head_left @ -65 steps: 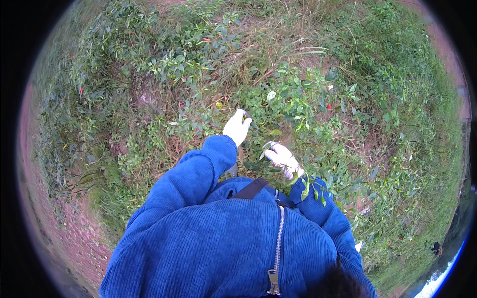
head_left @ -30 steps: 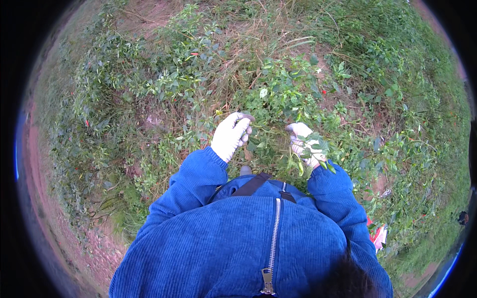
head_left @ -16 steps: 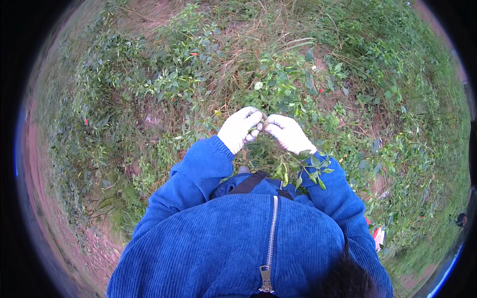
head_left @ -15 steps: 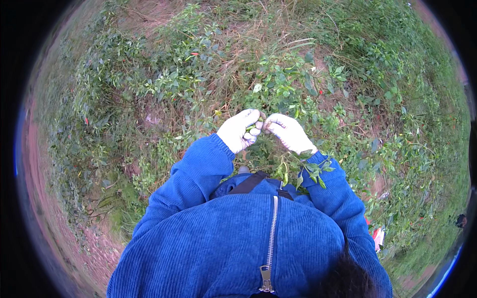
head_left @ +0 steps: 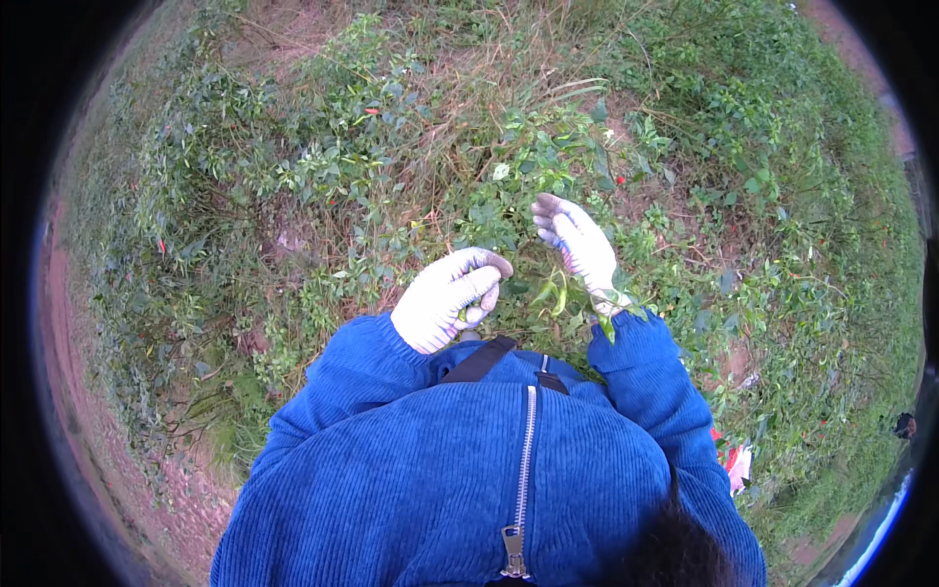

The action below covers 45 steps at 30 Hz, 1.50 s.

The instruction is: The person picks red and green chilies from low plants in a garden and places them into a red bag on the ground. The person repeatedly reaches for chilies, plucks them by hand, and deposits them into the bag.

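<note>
slim green pod (head_left: 463, 315), only a sliver showing, tucked in the curled fingers of the white knit-gloved left hand (head_left: 445, 301); narrow grip, thumb laid against the greyish fingertips, rest of the contents hidden. white knit-gloved right hand (head_left: 579, 245) well apart from it, farther forward, fingers extended and loosely together, palm side toward the left; grip relaxed and wide. pale green curved pods (head_left: 558, 297) hang between the hands, just beside the right wrist. green leafy sprig (head_left: 610, 305) across that wrist, at the cuff of the blue corduroy jacket (head_left: 440, 460). red-and-white crumpled item (head_left: 739, 466) beside the right sleeve, kind unclear. ahead, small red pod (head_left: 372, 112) among dense green leafy plants (head_left: 333, 161), dry straw-coloured grass (head_left: 469, 108) alongside.
</note>
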Available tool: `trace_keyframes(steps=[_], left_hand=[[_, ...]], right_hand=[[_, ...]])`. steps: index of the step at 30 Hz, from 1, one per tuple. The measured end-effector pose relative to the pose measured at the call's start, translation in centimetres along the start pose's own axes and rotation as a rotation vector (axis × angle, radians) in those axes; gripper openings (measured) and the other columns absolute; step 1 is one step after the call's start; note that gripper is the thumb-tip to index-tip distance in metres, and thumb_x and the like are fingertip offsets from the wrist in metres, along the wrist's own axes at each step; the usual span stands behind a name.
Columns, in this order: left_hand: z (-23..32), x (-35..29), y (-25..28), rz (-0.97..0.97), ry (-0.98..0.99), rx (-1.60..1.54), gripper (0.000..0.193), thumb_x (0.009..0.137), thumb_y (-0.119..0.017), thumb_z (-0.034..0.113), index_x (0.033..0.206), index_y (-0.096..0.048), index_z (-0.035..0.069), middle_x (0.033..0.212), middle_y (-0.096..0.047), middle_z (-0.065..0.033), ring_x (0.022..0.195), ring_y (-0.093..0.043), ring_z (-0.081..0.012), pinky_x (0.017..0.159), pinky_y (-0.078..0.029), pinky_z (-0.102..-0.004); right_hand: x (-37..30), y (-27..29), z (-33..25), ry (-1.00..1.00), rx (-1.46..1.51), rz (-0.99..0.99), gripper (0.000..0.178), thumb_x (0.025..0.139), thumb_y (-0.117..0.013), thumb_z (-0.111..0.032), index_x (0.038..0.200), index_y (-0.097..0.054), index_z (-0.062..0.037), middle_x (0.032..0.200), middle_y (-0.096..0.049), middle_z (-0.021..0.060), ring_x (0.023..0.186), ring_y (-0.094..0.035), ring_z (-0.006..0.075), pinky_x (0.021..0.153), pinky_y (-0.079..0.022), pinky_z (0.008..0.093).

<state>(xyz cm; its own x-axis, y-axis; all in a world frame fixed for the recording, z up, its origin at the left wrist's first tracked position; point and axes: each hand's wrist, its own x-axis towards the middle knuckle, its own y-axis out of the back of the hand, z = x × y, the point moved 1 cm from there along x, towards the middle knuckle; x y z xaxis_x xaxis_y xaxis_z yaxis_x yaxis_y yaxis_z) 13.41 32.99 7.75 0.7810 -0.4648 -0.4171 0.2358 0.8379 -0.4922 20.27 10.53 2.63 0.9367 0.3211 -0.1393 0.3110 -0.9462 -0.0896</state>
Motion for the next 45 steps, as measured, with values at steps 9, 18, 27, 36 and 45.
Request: trace_keyframes(steps=[9, 18, 27, 36, 45], left_hand=[[-2.5, 0.3, -2.3, -0.098, 0.151, 0.367, 0.040, 0.095, -0.056, 0.022, 0.129, -0.051, 0.000, 0.080, -0.053, 0.0002, 0.062, -0.046, -0.0054, 0.053, -0.038, -0.0205], [-3.4, 0.7, -1.5, 0.057, 0.036, 0.107, 0.038, 0.096, -0.057, 0.022, 0.127, -0.048, 0.002, 0.080, -0.053, 0.0011, 0.063, -0.046, -0.0062, 0.054, -0.037, -0.0204], [-4.2, 4.4, -2.1, 0.130, -0.149, -0.189, 0.021, 0.099, -0.054, 0.019, 0.114, -0.053, 0.005, 0.085, -0.052, -0.0012, 0.064, -0.045, -0.0070, 0.048, -0.036, -0.0174], [-4.6, 4.7, -0.1, -0.127, 0.138, -0.936, 0.022, 0.101, -0.051, 0.026, 0.097, -0.054, 0.004, 0.090, -0.056, -0.0077, 0.065, -0.048, -0.0099, 0.042, -0.038, -0.0165], [-2.8, 0.9, -1.4, 0.087, -0.028, -0.494, 0.018, 0.098, -0.056, 0.022, 0.108, -0.056, 0.007, 0.093, -0.058, -0.0046, 0.066, -0.052, -0.0070, 0.050, -0.044, -0.0164]], right_hand=[[-3.7, 2.7, -6.7, 0.316, -0.702, -0.608, 0.040, 0.086, -0.065, -0.014, 0.124, -0.058, -0.0076, 0.130, -0.054, 0.0117, 0.126, -0.048, 0.0286, 0.108, -0.037, 0.0405], [-4.0, 0.9, -4.2, 0.123, -0.695, -0.282, 0.020, 0.088, -0.066, -0.020, 0.100, -0.064, -0.0037, 0.094, -0.062, 0.0099, 0.091, -0.059, 0.0220, 0.085, -0.046, 0.0347], [-3.1, -0.8, -1.5, 0.004, -0.382, -0.158, 0.015, 0.092, -0.062, -0.013, 0.102, -0.062, -0.0017, 0.091, -0.062, 0.0015, 0.085, -0.054, 0.0098, 0.077, -0.046, 0.0264], [-2.9, -0.8, -2.8, -0.050, -0.138, -0.177, 0.027, 0.093, -0.061, -0.022, 0.112, -0.061, -0.0022, 0.103, -0.063, 0.0032, 0.098, -0.057, 0.0117, 0.088, -0.044, 0.0261], [-2.7, -2.7, -6.1, 0.252, -0.449, -0.153, 0.032, 0.094, -0.056, -0.020, 0.121, -0.060, -0.0030, 0.108, -0.063, 0.0086, 0.104, -0.060, 0.0192, 0.090, -0.046, 0.0323]])
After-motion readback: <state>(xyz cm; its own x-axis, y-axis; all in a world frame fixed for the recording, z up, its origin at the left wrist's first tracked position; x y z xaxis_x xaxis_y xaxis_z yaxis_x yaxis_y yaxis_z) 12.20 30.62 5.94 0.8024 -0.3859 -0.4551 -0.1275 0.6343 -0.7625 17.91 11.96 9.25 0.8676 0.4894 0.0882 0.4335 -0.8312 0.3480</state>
